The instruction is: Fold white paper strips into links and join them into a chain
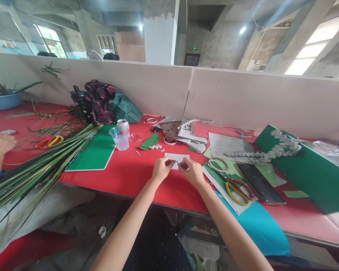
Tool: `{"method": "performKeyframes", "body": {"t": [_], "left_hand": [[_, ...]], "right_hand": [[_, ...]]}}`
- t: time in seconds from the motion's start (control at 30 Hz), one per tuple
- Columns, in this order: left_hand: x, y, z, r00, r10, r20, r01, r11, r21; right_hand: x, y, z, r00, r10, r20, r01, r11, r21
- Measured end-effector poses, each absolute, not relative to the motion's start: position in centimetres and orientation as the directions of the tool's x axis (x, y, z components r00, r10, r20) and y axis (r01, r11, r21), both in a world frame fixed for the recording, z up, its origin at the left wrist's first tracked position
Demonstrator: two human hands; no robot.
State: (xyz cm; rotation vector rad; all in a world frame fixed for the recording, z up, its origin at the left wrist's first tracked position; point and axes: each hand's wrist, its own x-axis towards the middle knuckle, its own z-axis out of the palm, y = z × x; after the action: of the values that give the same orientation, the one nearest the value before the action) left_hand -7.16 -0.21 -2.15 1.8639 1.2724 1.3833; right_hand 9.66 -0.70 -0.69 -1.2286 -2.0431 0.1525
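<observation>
My left hand (162, 168) and my right hand (191, 170) meet close together over the near part of the red table. Thumbs and fingertips of both pinch a small piece of paper (177, 162), whose exact shape is too small to tell. Beneath the fingers lies a printed paper sheet (183, 156), partly covered by them. A few small folded paper pieces (155, 146) rest just beyond. Right of my right hand are a roll of tape (217, 164) and scissors (237, 190) with red and yellow handles.
A chain of folded paper (267, 153) drapes over a green box (307, 173) at right, near a phone (260, 183). Leftward stand a plastic cup (121, 140) and a can (123, 126). Long green leaves (56, 158) cross a green board (101, 154). Another person's hand (1, 145) rests far left.
</observation>
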Motion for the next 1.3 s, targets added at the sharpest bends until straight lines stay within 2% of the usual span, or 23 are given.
{"method": "performKeyframes", "body": {"t": [0.17,0.43,0.67,0.83,1.1,1.3], "left_hand": [[-6.99,-0.26,-1.88,0.082,0.889,0.45,0.295,-0.453,0.842],[-6.96,-0.09,-1.81,0.213,0.902,0.377,0.117,-0.406,0.906],[-7.2,0.15,-2.42,0.115,0.881,0.458,0.242,-0.472,0.848],[-7.19,-0.08,-2.27,0.143,0.86,0.49,0.331,-0.508,0.795],[-6.95,-0.36,-1.63,0.101,0.84,0.533,0.298,-0.537,0.789],[-6.9,-0.44,-1.67,0.086,0.831,0.55,0.343,-0.543,0.767]], "right_hand": [[9.56,-0.67,-0.74,-0.37,0.798,0.475,0.672,0.583,-0.456],[9.59,-0.48,-0.87,-0.347,0.83,0.438,0.611,0.554,-0.565],[9.49,-0.67,-0.56,-0.301,0.828,0.474,0.588,0.552,-0.591],[9.56,-0.53,-0.48,-0.27,0.816,0.511,0.565,0.564,-0.602],[9.79,0.03,-0.52,-0.273,0.822,0.499,0.452,0.568,-0.688],[9.45,0.11,-1.01,-0.25,0.846,0.471,0.429,0.533,-0.73]]}}
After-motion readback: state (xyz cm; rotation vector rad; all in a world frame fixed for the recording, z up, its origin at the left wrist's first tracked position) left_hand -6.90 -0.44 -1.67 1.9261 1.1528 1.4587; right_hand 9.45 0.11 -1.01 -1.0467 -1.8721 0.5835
